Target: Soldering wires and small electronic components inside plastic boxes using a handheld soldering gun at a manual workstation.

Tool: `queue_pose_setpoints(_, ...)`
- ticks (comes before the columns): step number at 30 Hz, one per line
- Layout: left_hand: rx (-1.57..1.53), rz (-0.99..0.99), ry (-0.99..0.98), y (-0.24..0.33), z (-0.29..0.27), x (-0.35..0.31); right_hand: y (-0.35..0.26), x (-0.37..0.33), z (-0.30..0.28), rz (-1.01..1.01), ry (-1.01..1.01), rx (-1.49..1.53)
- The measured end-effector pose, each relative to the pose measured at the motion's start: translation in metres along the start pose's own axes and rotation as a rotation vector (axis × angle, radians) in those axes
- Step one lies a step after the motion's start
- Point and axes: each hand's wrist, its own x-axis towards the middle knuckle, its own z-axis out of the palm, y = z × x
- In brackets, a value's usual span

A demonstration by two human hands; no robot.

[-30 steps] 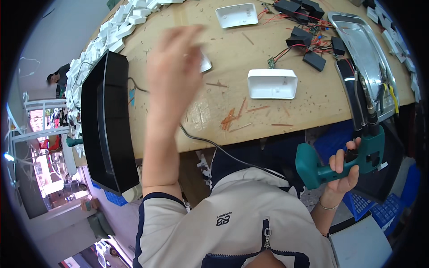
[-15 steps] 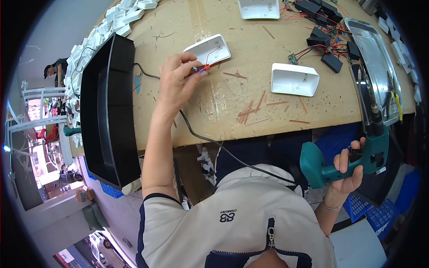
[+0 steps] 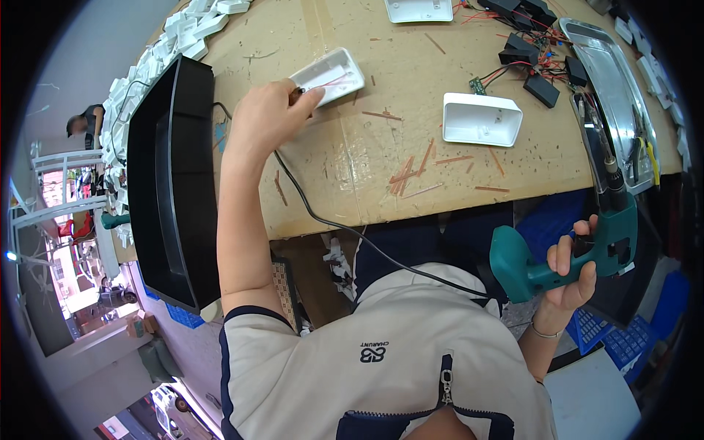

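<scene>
My left hand (image 3: 268,117) is closed at the near left end of a shallow white plastic housing (image 3: 353,75) on the table. A thin red wire (image 3: 334,80) runs from its fingertips into the housing; a small dark piece shows between finger and thumb, mostly hidden. At the right, my right hand (image 3: 568,271) wraps round the handle of a green electric screwdriver (image 3: 513,268), held beyond the table's front edge. Its long shaft points away from me, toward the metal tray. A second white housing (image 3: 482,121) lies open side up on the table.
A long black bin (image 3: 194,183) stands at the left, beside heaped white housings (image 3: 192,29). Brown strips (image 3: 414,172) lie mid-table. Black boxes with wires (image 3: 540,89) and a metal tray (image 3: 587,37) are at the far right. A black cable (image 3: 315,213) crosses the front edge.
My left hand has moved left and slightly away with the wire, and its fingers now meet the housing's end. That housing has shifted left. The right hand keeps its hold on the screwdriver.
</scene>
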Motion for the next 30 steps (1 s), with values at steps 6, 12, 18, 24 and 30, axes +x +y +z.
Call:
queue_pose_setpoints(6, 0.352, 0.019, 0.197, -0.002, 0.017, -0.005, 0.0, 0.0, -0.005, 0.004, -0.001, 0.01)
queue_pose_setpoints(12, 0.312, 0.264, 0.439, -0.017, 0.03, 0.011, -0.001, 0.0, -0.003, 0.015, 0.027, -0.007)
queue_pose_setpoints(18, 0.034, 0.211, 0.334, -0.022, 0.036, 0.015, 0.002, 0.001, -0.001, 0.015, 0.034, -0.018)
queue_pose_setpoints(24, 0.228, 0.202, 0.549, -0.026, 0.037, 0.007, 0.0, 0.002, 0.0, 0.029, 0.019, -0.026)
queue_pose_setpoints(30, -0.227, 0.186, 0.5, -0.025, 0.033, 0.006, 0.004, 0.004, 0.003, 0.039, 0.009, -0.037)
